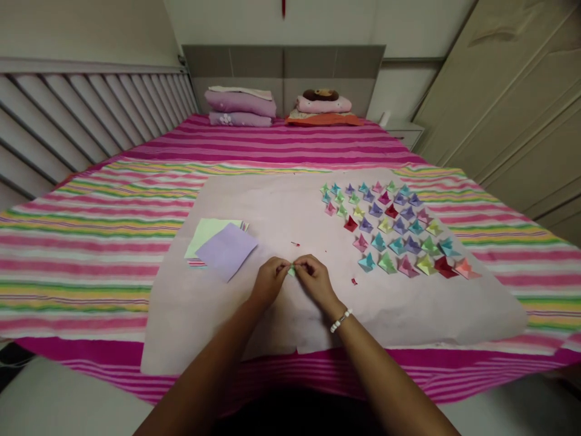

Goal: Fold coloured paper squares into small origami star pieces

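Observation:
Between my two hands is a small green folded paper (291, 272), pinched at its upper part over the pale sheet. My left hand (271, 280) grips its left side with closed fingertips. On the other side my right hand (313, 275) holds it in a pinch; a white beaded bracelet (341, 321) circles that wrist. The fingers partly cover the paper, so its full shape is hidden. A purple paper square (228, 249) lies tilted on a stack of coloured paper (204, 233) to the left. Rows of several small folded paper figures (399, 226) in many colours stand to the right.
The pale sheet (272, 200) covers part of a striped bed (91, 242). Small red scraps (354, 281) lie on it near my right hand. Folded purple bedding (240, 106) and a pink pile (324, 104) sit by the headboard (254, 63). A slatted rail (91, 109) runs along the left.

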Tool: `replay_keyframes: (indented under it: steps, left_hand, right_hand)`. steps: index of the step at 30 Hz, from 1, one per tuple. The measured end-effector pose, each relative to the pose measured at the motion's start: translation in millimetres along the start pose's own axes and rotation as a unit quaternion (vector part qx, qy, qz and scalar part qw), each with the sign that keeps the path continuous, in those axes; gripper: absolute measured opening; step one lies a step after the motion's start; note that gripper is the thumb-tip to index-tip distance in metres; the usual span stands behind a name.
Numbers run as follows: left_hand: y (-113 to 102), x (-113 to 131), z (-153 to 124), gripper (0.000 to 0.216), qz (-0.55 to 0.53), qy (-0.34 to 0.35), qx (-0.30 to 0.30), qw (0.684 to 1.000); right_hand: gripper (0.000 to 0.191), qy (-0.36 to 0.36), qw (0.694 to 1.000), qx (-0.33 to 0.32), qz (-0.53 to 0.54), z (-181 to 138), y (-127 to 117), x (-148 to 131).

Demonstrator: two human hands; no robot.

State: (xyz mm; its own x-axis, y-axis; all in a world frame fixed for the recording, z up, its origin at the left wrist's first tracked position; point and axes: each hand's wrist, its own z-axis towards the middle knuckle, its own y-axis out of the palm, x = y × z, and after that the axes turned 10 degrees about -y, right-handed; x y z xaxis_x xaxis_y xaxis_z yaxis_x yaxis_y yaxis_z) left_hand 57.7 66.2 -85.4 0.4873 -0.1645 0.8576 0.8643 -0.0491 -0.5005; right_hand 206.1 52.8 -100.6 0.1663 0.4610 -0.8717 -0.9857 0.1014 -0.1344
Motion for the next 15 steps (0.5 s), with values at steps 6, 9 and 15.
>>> replay_keyframes:
  steps: [6,9,15]
  left_hand:
    - [6.8,-9.7,-2.2,0.011,0.021,-0.003,0.008,1.0]
    - [7.6,-9.2,-3.0,0.011,0.032,0.006,0.005,0.999]
    - [5.6,-5.5,-5.5,0.011,0.053,0.018,0.011,0.998]
  right_hand:
    - [0.01,0.014,1.0,0.001,-0.001,-2.9,0.6,2.0]
    - [0.01,0.007,1.0,-0.006,-0.006,-2.1,0.6,-0.9]
    - [0.01,0.014,1.0,0.0,-0.013,-3.0,-1.1,0.4]
